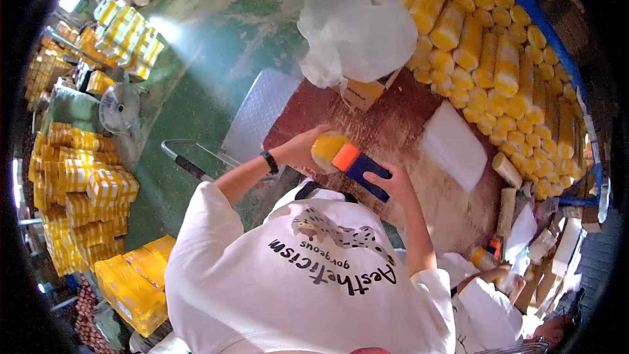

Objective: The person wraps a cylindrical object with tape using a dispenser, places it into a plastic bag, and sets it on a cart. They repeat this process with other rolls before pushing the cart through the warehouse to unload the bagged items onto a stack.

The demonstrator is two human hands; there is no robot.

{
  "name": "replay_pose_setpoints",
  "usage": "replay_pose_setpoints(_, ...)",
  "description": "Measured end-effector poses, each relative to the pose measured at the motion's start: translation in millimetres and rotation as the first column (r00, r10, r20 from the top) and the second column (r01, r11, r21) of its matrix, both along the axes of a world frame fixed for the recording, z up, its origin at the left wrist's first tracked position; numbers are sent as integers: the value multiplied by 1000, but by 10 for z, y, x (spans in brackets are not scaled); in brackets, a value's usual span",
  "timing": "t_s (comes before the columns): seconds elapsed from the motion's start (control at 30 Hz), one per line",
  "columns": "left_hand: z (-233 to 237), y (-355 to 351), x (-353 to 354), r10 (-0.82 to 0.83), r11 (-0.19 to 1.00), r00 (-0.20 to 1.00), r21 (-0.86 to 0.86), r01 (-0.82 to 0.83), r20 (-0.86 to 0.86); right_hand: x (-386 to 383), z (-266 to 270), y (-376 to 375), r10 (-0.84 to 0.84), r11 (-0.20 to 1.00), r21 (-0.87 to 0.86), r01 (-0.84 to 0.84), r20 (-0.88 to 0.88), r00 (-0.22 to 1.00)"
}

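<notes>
My left hand (pixel 301 148), with a black band on the wrist, is closed around a yellow-and-white wrapped roll (pixel 325 151) in front of my chest. My right hand (pixel 396 183) grips a dark blue tool (pixel 367 176) with a bright orange end (pixel 345 157). That orange end lies right at the side of the roll. Below both things is the worn reddish-brown tabletop (pixel 341 113).
A big pile of yellow-and-white rolls (pixel 491 59) rises at the right. A cloudy plastic bag (pixel 357 29) stands beyond the table, and a white sheet (pixel 454 144) lies on it. Yellow boxes (pixel 134 282) are stacked leftward near a fan (pixel 120 106). A co-worker (pixel 488 308) sits at lower right.
</notes>
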State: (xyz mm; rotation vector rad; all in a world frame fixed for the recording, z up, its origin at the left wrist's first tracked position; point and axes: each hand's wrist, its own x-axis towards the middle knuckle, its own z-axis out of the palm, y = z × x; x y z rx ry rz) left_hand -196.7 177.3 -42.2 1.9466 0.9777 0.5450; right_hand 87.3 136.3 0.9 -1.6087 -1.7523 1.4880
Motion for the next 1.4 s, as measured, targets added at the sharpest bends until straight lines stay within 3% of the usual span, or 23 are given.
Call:
replay_pose_setpoints(0.07, -75, -85, -138, 91, 990, 995, 101, -95, 40, -86, -158, 142, 40, 998, -46, -44, -75, 996)
replay_pose_setpoints(0.1, 10, -114, -202, 91, 960, 996, 265, -93, 17, -184, -124, 176, 51, 999, -7, -52, -77, 996)
replay_pose_setpoints(0.2, 234, -223, -215, 220, 910, 957, 394, -132, -188, -427, -116, 328, 99, 995, 38, -97, -53, 994)
replay_pose_setpoints(0.33, 51, -117, -222, 276, 889, 930, 433, -150, -244, -590, -132, 502, 201, 979, 55, -194, -158, 967)
replay_pose_setpoints(0.43, 78, -66, -254, 277, 903, 926, 398, -160, -257, -520, -250, 430, 102, 995, 37, -95, -339, 935)
replay_pose_setpoints(0.53, 10, -20, -378, 289, 914, 920, 362, -182, -265, 42, -703, 345, 16, 1000, 1, -16, -287, 958)
replay_pose_setpoints(0.63, -117, 19, -534, 291, 920, 928, 333, -206, -231, 514, -871, 187, 44, 998, -40, -48, -97, 994)
replay_pose_setpoints(0.73, -124, 8, -491, 262, 917, 934, 365, -162, -242, 435, -969, 75, -10, 994, -106, 8, -20, 1000)
replay_pose_setpoints(0.87, -84, 16, -471, 242, 924, 940, 354, -147, -241, 285, -1193, 172, 106, 987, -135, -89, 125, 986)
replay_pose_setpoints(0.97, -57, 37, -589, 250, 941, 932, 292, -171, -261, 133, -1334, 232, 82, 994, -72, -77, 73, 994)
replay_pose_setpoints(1.17, -322, 35, -938, 371, 924, 904, 181, -337, -213, -381, -1210, 401, 200, 979, -14, -202, 230, 952)
replay_pose_setpoints(1.27, -468, -3, -841, 569, 823, 772, 191, -536, -284, -689, -832, 551, 285, 953, -25, -301, 405, 869)
replay_pose_setpoints(1.3, -514, -44, -778, 646, 758, 722, 316, -571, -246, -797, -668, 621, 310, 940, -30, -340, 488, 816)
replay_pose_setpoints(1.4, -339, -142, -500, 675, 733, 672, 383, -562, -306, -1115, -353, 741, 384, 865, 11, -501, 629, 676)
